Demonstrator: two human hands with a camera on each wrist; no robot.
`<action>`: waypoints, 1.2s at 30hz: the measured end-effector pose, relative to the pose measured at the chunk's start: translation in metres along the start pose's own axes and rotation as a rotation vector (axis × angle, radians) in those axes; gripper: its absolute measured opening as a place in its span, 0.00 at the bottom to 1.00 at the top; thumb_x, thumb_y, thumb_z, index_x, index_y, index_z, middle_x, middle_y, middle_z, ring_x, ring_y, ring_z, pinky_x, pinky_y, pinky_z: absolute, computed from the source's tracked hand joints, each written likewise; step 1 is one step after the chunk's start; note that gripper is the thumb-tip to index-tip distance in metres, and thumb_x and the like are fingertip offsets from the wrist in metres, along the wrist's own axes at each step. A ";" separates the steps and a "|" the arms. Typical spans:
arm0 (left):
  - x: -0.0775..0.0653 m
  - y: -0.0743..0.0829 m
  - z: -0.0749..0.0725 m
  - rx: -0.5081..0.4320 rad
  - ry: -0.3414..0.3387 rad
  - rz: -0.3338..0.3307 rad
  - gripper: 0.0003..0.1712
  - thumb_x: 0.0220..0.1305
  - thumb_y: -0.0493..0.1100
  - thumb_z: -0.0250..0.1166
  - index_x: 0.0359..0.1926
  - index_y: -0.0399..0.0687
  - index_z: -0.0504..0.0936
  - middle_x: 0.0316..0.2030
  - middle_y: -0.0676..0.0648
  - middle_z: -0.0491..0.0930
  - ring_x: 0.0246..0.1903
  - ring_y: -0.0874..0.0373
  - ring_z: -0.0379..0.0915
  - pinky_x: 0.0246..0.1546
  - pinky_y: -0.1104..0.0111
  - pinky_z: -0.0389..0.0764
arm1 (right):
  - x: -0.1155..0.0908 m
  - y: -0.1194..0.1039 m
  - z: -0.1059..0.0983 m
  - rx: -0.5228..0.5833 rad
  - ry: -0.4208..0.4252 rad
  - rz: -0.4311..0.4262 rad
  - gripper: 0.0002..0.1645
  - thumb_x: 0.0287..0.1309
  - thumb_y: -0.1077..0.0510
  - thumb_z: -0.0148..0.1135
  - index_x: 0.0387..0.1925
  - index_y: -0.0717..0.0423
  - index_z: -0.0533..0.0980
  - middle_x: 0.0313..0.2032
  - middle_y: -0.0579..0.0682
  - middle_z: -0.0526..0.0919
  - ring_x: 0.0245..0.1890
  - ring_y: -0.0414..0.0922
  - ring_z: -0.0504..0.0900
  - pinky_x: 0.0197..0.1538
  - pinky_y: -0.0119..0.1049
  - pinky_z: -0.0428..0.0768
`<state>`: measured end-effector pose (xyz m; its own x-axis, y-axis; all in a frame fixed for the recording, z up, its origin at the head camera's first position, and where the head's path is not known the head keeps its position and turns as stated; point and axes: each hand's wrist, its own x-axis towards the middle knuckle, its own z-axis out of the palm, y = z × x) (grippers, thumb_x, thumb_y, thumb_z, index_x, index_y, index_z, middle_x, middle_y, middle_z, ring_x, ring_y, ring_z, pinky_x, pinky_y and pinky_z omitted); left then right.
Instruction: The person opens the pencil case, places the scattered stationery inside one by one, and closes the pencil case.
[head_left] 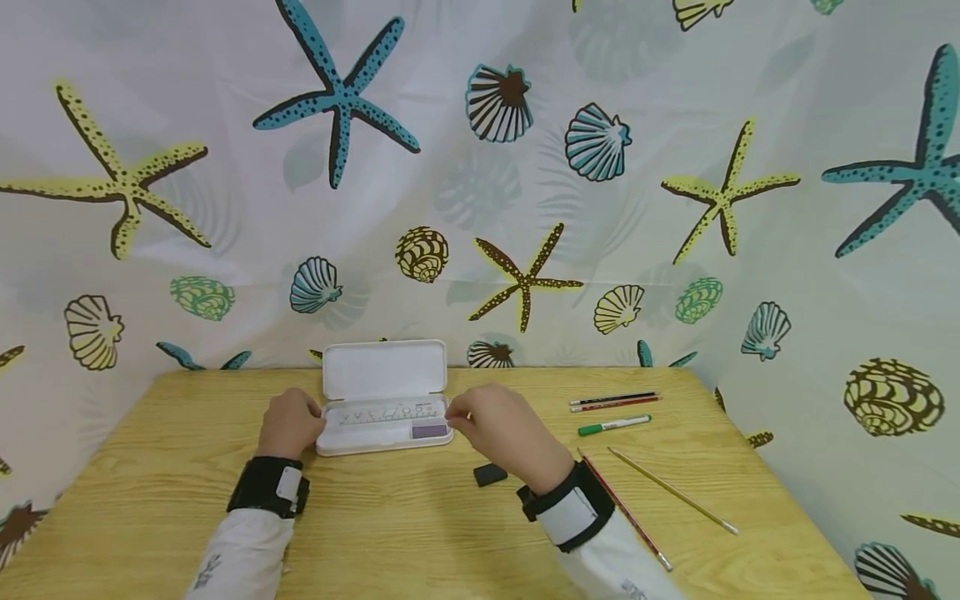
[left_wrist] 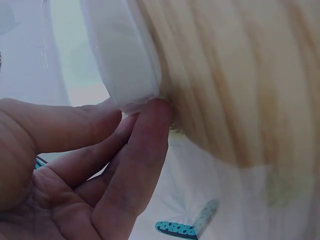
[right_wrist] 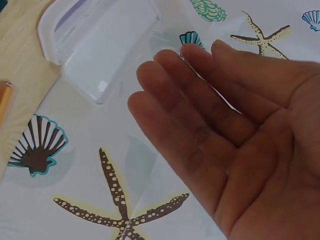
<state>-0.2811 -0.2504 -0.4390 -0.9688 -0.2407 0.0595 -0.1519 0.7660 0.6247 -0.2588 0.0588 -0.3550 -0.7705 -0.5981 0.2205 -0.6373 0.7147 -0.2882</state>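
Note:
A white pencil case (head_left: pixel 360 447) lies on the wooden table with its lid (head_left: pixel 385 369) raised at the back. Inside are a clear ruler (head_left: pixel 390 414) and a purple-and-white block (head_left: pixel 429 432) in the right front corner. My left hand (head_left: pixel 289 423) is at the case's left end; the left wrist view shows thumb and fingers pinching its corner (left_wrist: pixel 132 75). At the other end hovers my right hand (head_left: pixel 513 433). Its fingers (right_wrist: pixel 170 95) are relaxed and slightly bent, holding nothing, apart from the case in the right wrist view.
A small black block (head_left: pixel 490 474) lies below the right hand. Further right are a black pencil (head_left: pixel 615 397), a red pencil (head_left: pixel 618 404), a green-capped marker (head_left: pixel 615 425), a longer red pencil (head_left: pixel 626 510) and a tan pencil (head_left: pixel 672 490). A patterned curtain (head_left: pixel 487 192) hangs behind the table.

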 end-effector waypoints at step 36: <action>-0.001 0.001 0.000 0.009 -0.009 -0.015 0.07 0.57 0.32 0.64 0.33 0.27 0.84 0.27 0.37 0.80 0.27 0.44 0.76 0.26 0.60 0.76 | -0.022 0.049 0.047 0.003 -0.182 0.082 0.15 0.45 0.65 0.82 0.38 0.57 0.87 0.37 0.48 0.88 0.39 0.43 0.85 0.44 0.40 0.83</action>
<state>-0.2804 -0.2496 -0.4388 -0.9681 -0.2468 0.0435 -0.1679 0.7676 0.6185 -0.2727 0.0903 -0.4174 -0.8043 -0.5938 0.0243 -0.5722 0.7627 -0.3014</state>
